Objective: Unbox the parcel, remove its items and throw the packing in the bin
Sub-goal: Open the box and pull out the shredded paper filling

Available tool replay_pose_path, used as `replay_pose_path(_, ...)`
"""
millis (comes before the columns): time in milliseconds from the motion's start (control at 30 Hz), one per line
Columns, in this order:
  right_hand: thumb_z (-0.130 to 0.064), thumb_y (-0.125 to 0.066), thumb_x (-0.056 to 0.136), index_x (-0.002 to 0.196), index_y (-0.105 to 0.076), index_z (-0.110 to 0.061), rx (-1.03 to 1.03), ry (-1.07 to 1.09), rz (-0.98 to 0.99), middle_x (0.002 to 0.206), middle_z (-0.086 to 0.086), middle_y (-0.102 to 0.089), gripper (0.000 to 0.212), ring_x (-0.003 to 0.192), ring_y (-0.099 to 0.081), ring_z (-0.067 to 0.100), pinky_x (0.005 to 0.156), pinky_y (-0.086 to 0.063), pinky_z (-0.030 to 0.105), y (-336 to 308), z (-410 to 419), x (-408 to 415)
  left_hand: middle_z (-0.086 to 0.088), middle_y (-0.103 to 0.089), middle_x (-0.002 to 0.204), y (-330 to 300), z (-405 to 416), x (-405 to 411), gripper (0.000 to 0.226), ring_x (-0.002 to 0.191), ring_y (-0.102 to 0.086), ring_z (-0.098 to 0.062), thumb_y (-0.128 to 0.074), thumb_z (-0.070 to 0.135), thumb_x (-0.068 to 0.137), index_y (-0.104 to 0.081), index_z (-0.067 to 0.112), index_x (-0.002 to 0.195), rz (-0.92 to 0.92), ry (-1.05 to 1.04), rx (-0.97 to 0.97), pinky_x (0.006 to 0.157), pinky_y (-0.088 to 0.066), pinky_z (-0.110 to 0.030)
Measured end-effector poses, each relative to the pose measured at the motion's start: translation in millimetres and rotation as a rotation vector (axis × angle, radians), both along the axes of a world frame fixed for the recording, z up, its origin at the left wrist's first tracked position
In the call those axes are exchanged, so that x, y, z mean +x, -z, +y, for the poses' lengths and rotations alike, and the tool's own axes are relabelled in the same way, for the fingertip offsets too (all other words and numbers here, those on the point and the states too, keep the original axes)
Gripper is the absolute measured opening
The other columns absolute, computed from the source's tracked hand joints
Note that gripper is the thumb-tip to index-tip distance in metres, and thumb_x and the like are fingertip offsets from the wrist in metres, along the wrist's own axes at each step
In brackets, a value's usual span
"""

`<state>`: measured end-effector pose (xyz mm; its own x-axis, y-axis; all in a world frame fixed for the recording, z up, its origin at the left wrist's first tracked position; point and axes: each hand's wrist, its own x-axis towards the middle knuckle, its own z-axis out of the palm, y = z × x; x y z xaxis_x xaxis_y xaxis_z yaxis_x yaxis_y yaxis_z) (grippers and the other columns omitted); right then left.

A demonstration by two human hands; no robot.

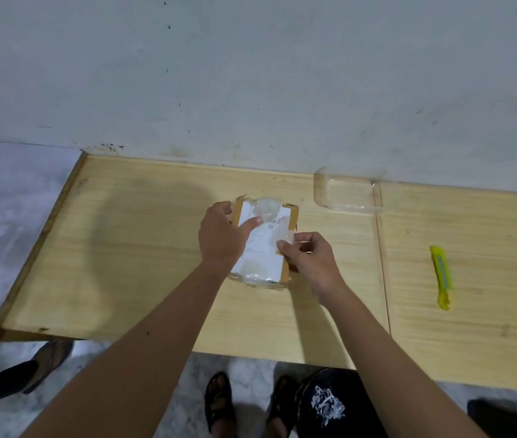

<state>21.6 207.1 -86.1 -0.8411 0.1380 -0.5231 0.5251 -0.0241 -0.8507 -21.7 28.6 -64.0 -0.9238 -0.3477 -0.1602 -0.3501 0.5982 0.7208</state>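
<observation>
A small brown cardboard parcel with a white label and clear tape lies flat near the middle of the wooden table. My left hand presses down on the parcel's left side, index finger stretched across the label. My right hand is at the parcel's right edge, thumb and fingers pinched on a strip of clear tape there. Part of the parcel's left and right edges is hidden under my hands.
A clear plastic container sits at the back by the wall. A yellow utility knife lies on the right table section. Feet in sandals and a dark bin-like object are on the floor below the table's near edge.
</observation>
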Motion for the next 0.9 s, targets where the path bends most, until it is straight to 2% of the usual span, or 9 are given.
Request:
replay_pose_path(133, -0.039, -0.09, 0.063, 0.105, -0.054, -0.019, -0.105, 0.084, -0.091, 0.106, 0.014, -0.073, 0.059, 0.096, -0.075, 0.037, 0.088, -0.061, 0.056, 7.9, -45.5, 12.7, 0.009, -0.072, 0.107, 1.3, -24.7, 2.9, 0.051, 0.103, -0.069, -0.016, -0.084, 0.051, 0.081, -0.071, 0.021, 0.12, -0.035, 0.024, 0.022, 0.088, -0.049, -0.027)
replay_pose_path(267, -0.048, -0.092, 0.057, 0.109, -0.053, -0.02, -0.149, 0.071, -0.093, 0.114, 0.017, -0.072, 0.071, 0.101, -0.074, 0.038, 0.091, -0.06, 0.055, 5.7, -82.8, 19.2, 0.009, -0.073, 0.119, 0.8, -64.5, 2.2, 0.055, 0.106, -0.068, -0.013, -0.081, 0.047, 0.084, -0.069, 0.025, 0.133, -0.037, 0.169, -0.026, 0.094, -0.05, -0.029)
replay_pose_path(333, -0.04, -0.094, 0.067, 0.115, -0.051, -0.018, -0.148, 0.045, -0.078, 0.115, 0.018, -0.071, 0.069, 0.103, -0.073, 0.037, 0.091, -0.061, 0.051, -0.5, -87.3, 17.8, 0.008, -0.073, 0.125, -1.4, -82.9, 3.8, 0.063, 0.11, -0.068, -0.013, -0.08, 0.05, 0.08, -0.066, 0.025, 0.136, -0.042, 0.217, -0.018, 0.101, -0.054, -0.036)
replay_pose_path(400, -0.034, -0.092, 0.075, 0.126, -0.044, -0.019, -0.086, 0.007, -0.044, 0.114, 0.009, -0.069, 0.072, 0.103, -0.073, 0.028, 0.091, -0.061, 0.042, -10.4, -81.4, 13.0, 0.008, -0.071, 0.13, -3.1, -95.3, 8.1, 0.07, 0.113, -0.068, -0.013, -0.077, 0.055, 0.076, -0.065, 0.024, 0.137, -0.013, 0.22, -0.002, 0.103, -0.054, -0.042)
replay_pose_path(533, -0.037, -0.093, 0.073, 0.147, -0.033, -0.026, 0.151, -0.173, 0.169, 0.139, -0.002, -0.048, 0.096, 0.118, -0.059, 0.01, 0.091, -0.055, 0.025, -22.6, -58.8, -4.5, 0.013, -0.062, 0.138, 7.2, -99.9, 33.1, 0.073, 0.122, -0.059, -0.007, -0.082, 0.054, 0.081, -0.057, 0.026, 0.142, 0.08, 0.114, 0.046, 0.107, -0.051, -0.041)
replay_pose_path(600, -0.039, -0.095, 0.069, 0.15, -0.034, -0.029, 0.312, -0.369, 0.308, 0.151, -0.006, -0.033, 0.102, 0.133, -0.048, 0.009, 0.1, -0.048, 0.021, -24.0, -46.7, -18.1, 0.01, -0.054, 0.145, 15.6, -96.7, 51.9, 0.092, 0.131, -0.054, -0.009, -0.086, 0.055, 0.076, -0.045, 0.024, 0.151, 0.089, 0.12, 0.079, 0.108, -0.05, -0.038)
replay_pose_path(700, -0.04, -0.099, 0.06, 0.151, -0.039, -0.036, 0.526, -0.721, 0.439, 0.163, -0.011, -0.019, 0.11, 0.15, -0.027, 0.011, 0.116, -0.035, 0.031, -24.3, -32.2, -40.0, 0.011, -0.039, 0.152, 24.6, -93.7, 75.9, 0.135, 0.142, -0.044, -0.011, -0.089, 0.074, 0.05, -0.025, 0.027, 0.159, 0.055, 0.139, 0.179, 0.111, -0.049, -0.039)
replay_pose_path(767, -0.035, -0.1, 0.057, 0.149, -0.045, -0.039, 0.591, -0.892, 0.459, 0.167, -0.015, -0.016, 0.107, 0.153, -0.021, 0.014, 0.12, -0.031, 0.034, -25.5, -30.8, -49.2, 0.019, -0.029, 0.151, 28.2, -92.9, 85.9, 0.151, 0.145, -0.039, -0.011, -0.089, 0.081, 0.038, -0.018, 0.032, 0.161, 0.049, 0.158, 0.219, 0.114, -0.047, -0.041)
replay_pose_path(900, -0.035, -0.098, 0.061, 0.143, -0.055, -0.041, 0.658, -0.949, 0.555, 0.166, -0.014, -0.026, 0.092, 0.151, -0.027, 0.016, 0.122, -0.033, 0.04, -23.0, -29.6, -58.6, 0.024, -0.019, 0.149, 32.4, -91.0, 94.3, 0.161, 0.147, -0.035, -0.011, -0.098, 0.072, 0.029, -0.009, 0.037, 0.159, 0.069, 0.198, 0.21, 0.118, -0.043, -0.037)
